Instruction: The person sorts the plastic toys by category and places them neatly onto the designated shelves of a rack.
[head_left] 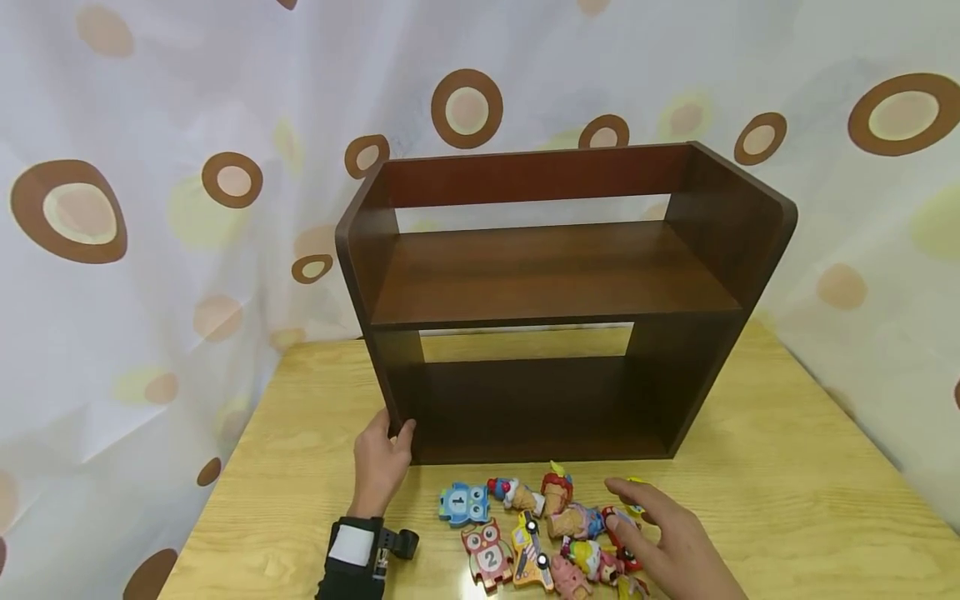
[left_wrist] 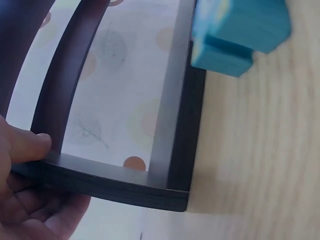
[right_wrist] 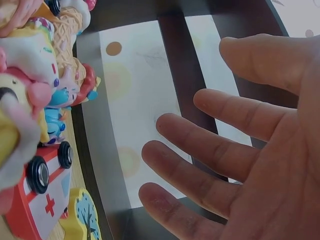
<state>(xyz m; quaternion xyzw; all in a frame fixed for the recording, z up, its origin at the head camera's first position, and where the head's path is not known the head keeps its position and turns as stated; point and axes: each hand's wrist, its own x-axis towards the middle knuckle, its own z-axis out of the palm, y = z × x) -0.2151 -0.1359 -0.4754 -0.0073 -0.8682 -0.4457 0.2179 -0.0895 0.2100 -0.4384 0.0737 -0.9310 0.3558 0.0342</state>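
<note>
A dark brown two-tier wooden shelf [head_left: 547, 275] stands on a light wooden table [head_left: 787, 500]. My left hand [head_left: 390, 442] grips the bottom front corner of its left side panel, thumb on one face and fingers on the other; the left wrist view shows the panel edge [left_wrist: 115, 180] held in that hand [left_wrist: 30, 190]. My right hand [head_left: 660, 533] is spread flat with straight fingers [right_wrist: 200, 165] over the right end of a heap of small toys [head_left: 555, 525] in front of the shelf. It holds nothing. A red-and-white ambulance toy [right_wrist: 42, 195] lies just beside its fingertips.
The heap includes a blue owl piece marked 1 [head_left: 463, 503], a red owl piece marked 2 [head_left: 487, 550] and ice-cream cone figures [head_left: 555, 492]. A white curtain with brown circles [head_left: 150, 250] hangs behind and to both sides. Both shelf tiers hold nothing.
</note>
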